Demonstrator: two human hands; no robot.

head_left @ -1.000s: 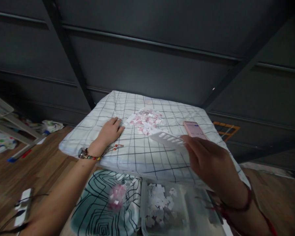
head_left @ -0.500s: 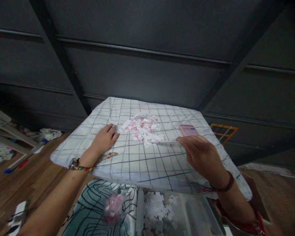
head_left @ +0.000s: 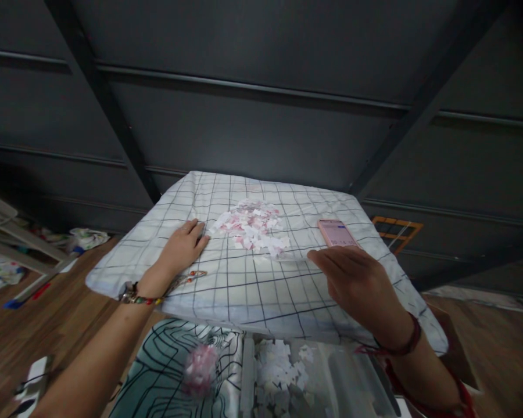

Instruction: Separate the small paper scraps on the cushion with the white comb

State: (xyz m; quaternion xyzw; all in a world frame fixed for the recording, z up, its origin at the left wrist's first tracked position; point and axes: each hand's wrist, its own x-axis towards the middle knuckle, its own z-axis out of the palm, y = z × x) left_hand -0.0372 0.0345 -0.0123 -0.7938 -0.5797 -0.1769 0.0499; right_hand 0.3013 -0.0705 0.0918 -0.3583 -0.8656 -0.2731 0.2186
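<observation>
On the checked cloth of the table (head_left: 244, 296) lies a loose heap of white and pink paper scraps (head_left: 253, 223). My left hand (head_left: 183, 247) rests flat on the cloth left of the heap, fingers stretched and holding nothing. A beaded chain (head_left: 194, 274) lies beside its wrist. To the heap's right, my right hand (head_left: 353, 278) pinches a thin, see-through spoon-like tool (head_left: 292, 256). Its far end meets the near right edge of the scraps; its exact shape is blurred. Just beyond the right hand a pink phone (head_left: 333, 232) lies screen up, partly covered by the fingers.
Below the table's front edge, a clear plastic box (head_left: 331, 371) holds white paper scraps. Left of it, a small clear bag with pink contents (head_left: 200, 368) lies on green patterned fabric (head_left: 157, 366). A dark panelled wall (head_left: 253, 133) stands behind the table.
My right hand has shifted slightly left and toward me, tilting the tool so that scraps lie at its far end. More of the phone screen shows. My left hand stays put.
</observation>
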